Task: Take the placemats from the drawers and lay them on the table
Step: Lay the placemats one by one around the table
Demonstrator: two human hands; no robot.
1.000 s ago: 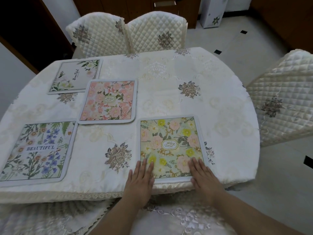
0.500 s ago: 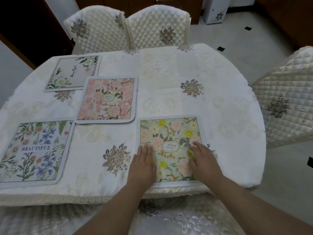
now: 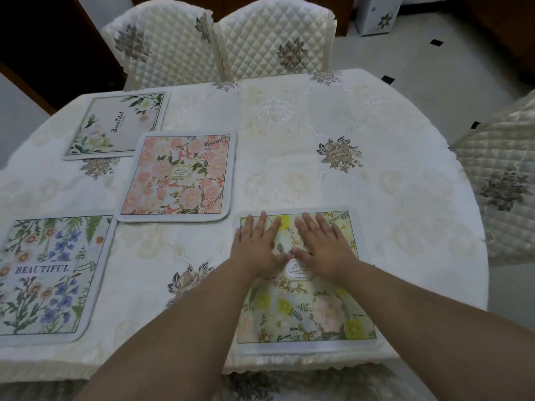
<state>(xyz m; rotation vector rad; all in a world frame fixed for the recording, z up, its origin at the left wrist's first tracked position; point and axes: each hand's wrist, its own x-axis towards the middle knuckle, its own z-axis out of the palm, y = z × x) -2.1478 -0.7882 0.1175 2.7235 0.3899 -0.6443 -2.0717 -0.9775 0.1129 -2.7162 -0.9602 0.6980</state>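
With both palms flat on the yellow-flowered placemat (image 3: 304, 299), we note our left hand (image 3: 256, 248) and right hand (image 3: 322, 246) side by side on its far half, fingers straight, pressing rather than gripping anything. It lies at the near edge of the table (image 3: 405, 198), right of the others. We judge it thin, light and limp, apt to slide on the glossy tablecloth; best taken by a corner or its grey border. Its oval badge is half covered; only "G AR" shows. The blue-flowered placemat (image 3: 46, 273) reads "BEAUTIFUL", the white-flowered placemat (image 3: 115, 125) "Beautiful" in script; the pink-flowered placemat (image 3: 176, 178) badge is too small to read.
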